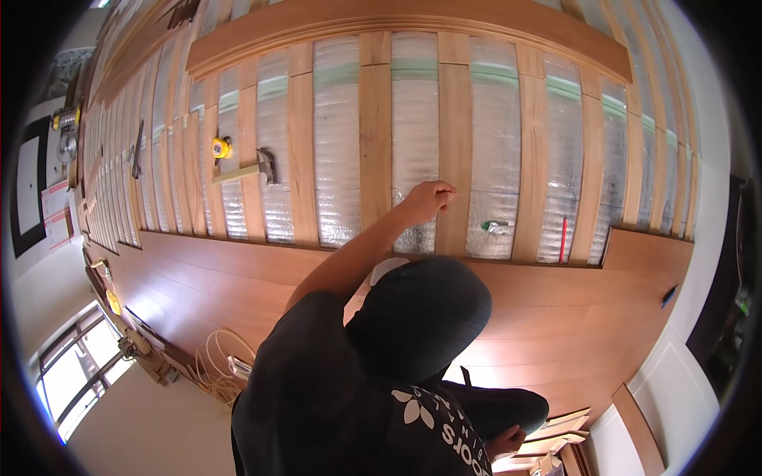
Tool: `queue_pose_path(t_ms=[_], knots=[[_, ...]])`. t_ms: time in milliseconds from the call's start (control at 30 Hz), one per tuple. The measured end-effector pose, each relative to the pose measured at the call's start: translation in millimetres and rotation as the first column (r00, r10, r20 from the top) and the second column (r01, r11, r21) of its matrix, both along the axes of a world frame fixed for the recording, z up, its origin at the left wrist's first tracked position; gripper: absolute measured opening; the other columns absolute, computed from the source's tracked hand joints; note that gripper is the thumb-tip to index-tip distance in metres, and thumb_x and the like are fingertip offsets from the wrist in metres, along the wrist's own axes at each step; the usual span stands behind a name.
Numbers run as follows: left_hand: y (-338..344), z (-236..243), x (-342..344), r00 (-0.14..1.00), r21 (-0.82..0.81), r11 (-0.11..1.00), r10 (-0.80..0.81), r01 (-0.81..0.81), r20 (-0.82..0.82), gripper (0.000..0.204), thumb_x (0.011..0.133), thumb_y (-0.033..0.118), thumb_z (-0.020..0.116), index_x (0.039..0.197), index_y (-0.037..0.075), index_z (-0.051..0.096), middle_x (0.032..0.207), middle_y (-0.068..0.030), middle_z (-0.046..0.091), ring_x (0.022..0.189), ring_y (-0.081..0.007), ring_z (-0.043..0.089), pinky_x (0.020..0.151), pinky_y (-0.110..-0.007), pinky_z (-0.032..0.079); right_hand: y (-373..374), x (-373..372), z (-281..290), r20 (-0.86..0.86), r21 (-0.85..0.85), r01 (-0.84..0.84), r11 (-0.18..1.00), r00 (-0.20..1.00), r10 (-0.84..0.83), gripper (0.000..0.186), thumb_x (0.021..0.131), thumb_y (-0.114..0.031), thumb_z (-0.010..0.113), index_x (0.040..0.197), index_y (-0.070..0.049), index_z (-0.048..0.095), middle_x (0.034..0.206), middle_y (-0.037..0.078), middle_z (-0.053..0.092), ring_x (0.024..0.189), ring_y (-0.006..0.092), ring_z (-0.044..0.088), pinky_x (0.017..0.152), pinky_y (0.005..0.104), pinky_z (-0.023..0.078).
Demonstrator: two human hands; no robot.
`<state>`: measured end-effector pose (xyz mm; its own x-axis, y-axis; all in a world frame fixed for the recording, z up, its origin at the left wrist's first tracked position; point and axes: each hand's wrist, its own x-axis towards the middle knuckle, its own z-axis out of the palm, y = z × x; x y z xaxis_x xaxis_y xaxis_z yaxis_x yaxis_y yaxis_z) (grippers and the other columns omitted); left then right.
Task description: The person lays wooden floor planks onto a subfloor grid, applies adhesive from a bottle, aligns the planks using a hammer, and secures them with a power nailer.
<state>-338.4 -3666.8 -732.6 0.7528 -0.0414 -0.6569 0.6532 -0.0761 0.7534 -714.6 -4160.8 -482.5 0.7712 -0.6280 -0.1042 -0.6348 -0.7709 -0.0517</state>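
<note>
My left hand (429,201) reaches out over the pale wooden battens, above the batten (455,119) just right of the middle. Its fingers are curled and pinched together; anything between them is too small to make out. Below and right of it, a small green and silver packet (497,228) lies on the silver foil underlay (494,182) between two battens. My right hand (506,444) is low beside my right knee, partly hidden by my clothing, and its fingers do not show clearly.
A claw hammer (252,168) and yellow tape measure (221,147) lie on the battens at left. A red pencil-like stick (563,240) rests at right. Brown floorboards (238,274) run across near my knees; a long board (413,28) lies at the far side.
</note>
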Motion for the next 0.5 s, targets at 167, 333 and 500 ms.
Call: queue_pose_path(t_ms=[167,333,500], knots=[[-11,53,13,0.719,0.352,0.815,-0.575,0.461,0.390,0.020,0.099,0.016,0.061,0.110,0.002,0.073,0.099,-0.0165,0.071,0.084,-0.0291,0.070,0.075,-0.038,0.054,52,148,-6,0.052,0.623,0.139,0.769,0.974,-0.219,0.022,0.101,-0.018,0.060,0.089,0.000,0.062,0.071,0.006,0.061,0.069,0.0146,0.057,0.064,0.0277,0.049],[-80,163,84,0.359,0.558,0.681,-0.728,0.473,0.584,0.012,0.089,0.006,0.068,0.099,0.008,0.074,0.091,-0.0145,0.067,0.074,-0.0368,0.065,0.064,-0.045,0.052,151,346,-24,0.357,0.816,-0.355,0.455,0.930,0.085,0.037,0.105,-0.019,0.057,0.136,0.001,0.052,0.124,0.018,0.060,0.111,0.0263,0.063,0.099,0.0359,0.050],[-144,286,85,0.111,0.779,0.547,-0.833,0.307,0.541,0.024,0.086,0.002,0.067,0.109,0.003,0.074,0.108,-0.0116,0.068,0.098,-0.0344,0.063,0.086,-0.045,0.047,235,416,-39,0.026,0.802,-0.315,-0.507,0.867,-0.497,0.059,0.110,-0.049,0.039,0.129,0.003,0.058,0.119,0.013,0.065,0.109,0.0223,0.061,0.097,0.0366,0.051]])
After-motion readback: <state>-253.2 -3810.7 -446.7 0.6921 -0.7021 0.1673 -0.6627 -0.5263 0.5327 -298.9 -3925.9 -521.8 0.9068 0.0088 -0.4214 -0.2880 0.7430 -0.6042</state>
